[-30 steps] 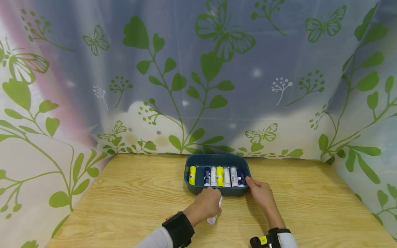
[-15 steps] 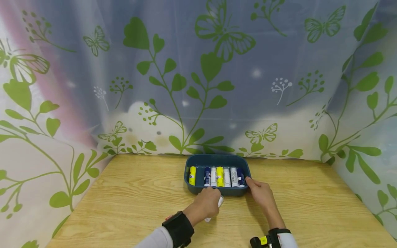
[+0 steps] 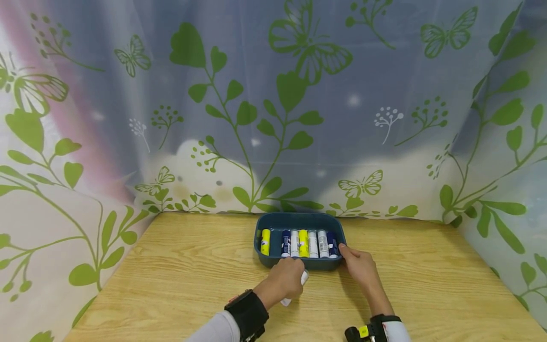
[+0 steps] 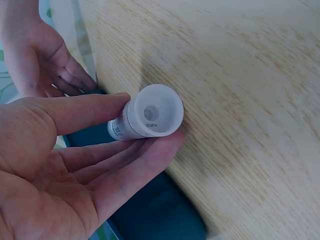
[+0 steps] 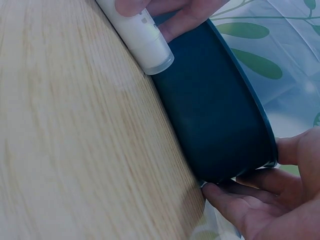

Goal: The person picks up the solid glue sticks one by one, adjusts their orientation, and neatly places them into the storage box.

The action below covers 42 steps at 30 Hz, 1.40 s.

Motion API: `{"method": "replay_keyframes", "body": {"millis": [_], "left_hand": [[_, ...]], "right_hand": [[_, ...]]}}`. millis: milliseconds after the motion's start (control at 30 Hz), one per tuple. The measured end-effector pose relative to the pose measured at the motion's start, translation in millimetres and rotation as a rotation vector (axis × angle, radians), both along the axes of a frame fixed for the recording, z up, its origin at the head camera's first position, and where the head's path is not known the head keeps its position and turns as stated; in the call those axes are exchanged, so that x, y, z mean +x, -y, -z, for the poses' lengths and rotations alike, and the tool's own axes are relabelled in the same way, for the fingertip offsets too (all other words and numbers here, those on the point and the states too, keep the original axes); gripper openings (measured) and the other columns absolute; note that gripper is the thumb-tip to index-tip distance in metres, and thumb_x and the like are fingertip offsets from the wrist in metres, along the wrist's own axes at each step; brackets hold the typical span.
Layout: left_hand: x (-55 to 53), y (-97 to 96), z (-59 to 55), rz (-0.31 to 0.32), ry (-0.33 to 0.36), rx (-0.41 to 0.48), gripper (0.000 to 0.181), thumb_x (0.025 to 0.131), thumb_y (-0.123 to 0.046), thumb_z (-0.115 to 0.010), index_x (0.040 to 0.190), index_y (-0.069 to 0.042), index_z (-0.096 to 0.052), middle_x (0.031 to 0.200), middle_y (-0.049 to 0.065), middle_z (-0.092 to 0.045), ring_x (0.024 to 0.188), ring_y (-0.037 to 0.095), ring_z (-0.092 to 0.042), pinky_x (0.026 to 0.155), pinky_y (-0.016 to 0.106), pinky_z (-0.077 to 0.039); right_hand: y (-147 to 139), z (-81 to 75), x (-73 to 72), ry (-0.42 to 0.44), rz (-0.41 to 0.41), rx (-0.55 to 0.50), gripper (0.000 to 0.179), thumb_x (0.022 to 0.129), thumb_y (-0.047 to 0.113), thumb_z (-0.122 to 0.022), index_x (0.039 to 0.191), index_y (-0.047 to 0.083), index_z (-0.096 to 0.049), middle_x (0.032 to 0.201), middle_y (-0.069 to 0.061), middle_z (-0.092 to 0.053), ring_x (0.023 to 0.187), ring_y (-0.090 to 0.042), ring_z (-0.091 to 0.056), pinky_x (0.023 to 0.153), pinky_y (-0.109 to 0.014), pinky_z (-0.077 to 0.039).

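Observation:
My left hand point(image 3: 285, 280) pinches a white glue stick point(image 4: 129, 122) between thumb and fingers, just in front of a dark blue-green plastic box point(image 3: 273, 261). The stick's round, hollowed end point(image 4: 167, 107) faces the left wrist camera; in the right wrist view the glue stick point(image 5: 145, 42) slants close over the table. My right hand point(image 3: 361, 270) grips the box's front right corner, thumb at the rim and fingers lower on the wall. Inside the box, a row of dark blue, white and yellow glue sticks point(image 3: 303, 243) lies toward the right. One yellow glue stick point(image 3: 265, 242) lies apart at the left end.
The box stands on a wood-grain table point(image 3: 179, 275), near its back edge. Behind the table and along both sides hangs a curtain point(image 3: 363, 142) printed with green leaves and butterflies. Both wrists wear black straps point(image 3: 246, 314) with devices.
The glue stick in my left hand has tilted slightly, its lower end shifting left and up behind the fingers. My right hand and the box hold still.

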State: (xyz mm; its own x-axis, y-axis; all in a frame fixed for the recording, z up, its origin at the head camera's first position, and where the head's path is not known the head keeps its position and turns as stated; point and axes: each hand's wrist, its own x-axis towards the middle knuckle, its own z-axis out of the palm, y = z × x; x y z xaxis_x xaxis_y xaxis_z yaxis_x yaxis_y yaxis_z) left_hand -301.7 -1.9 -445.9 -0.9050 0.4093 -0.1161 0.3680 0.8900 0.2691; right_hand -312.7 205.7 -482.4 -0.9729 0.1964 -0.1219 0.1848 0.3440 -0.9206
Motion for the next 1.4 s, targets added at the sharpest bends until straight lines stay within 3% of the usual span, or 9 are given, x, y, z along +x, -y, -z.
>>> {"method": "replay_keyframes", "body": {"millis": [567,1033,1400], "left_hand": [[-1.9,4.1,-1.1,-0.022,-0.006,0.049,0.022,0.074,-0.008,-0.084,0.083,-0.007,-0.064,0.074,0.003,-0.054,0.063,0.016,-0.053,0.051,0.026,-0.046],[2.1,4.4,-17.0,0.095,-0.034,0.091,0.019,0.076,-0.008,-0.082,0.067,-0.011,-0.065,0.062,-0.004,-0.054,0.055,0.009,-0.048,0.048,0.021,-0.041],[1.3,6.5,-29.7,0.118,0.005,0.142,0.027,0.075,-0.002,-0.081,0.061,-0.012,-0.06,0.057,-0.007,-0.048,0.052,0.008,-0.041,0.047,0.02,-0.038]], "right_hand": [[-1,1.5,-0.5,-0.002,-0.007,-0.009,0.062,0.105,0.041,-0.049,0.143,-0.009,-0.051,0.147,-0.03,-0.048,0.136,-0.043,-0.05,0.107,-0.051,-0.047],[-1,1.3,-0.6,-0.011,-0.003,-0.016,0.061,0.106,0.04,-0.05,0.141,-0.01,-0.052,0.146,-0.031,-0.048,0.135,-0.042,-0.051,0.105,-0.049,-0.049],[0,0.1,0.5,-0.012,0.006,-0.003,0.06,0.106,0.04,-0.05,0.14,-0.009,-0.053,0.145,-0.03,-0.05,0.134,-0.042,-0.052,0.105,-0.049,-0.049]]}}
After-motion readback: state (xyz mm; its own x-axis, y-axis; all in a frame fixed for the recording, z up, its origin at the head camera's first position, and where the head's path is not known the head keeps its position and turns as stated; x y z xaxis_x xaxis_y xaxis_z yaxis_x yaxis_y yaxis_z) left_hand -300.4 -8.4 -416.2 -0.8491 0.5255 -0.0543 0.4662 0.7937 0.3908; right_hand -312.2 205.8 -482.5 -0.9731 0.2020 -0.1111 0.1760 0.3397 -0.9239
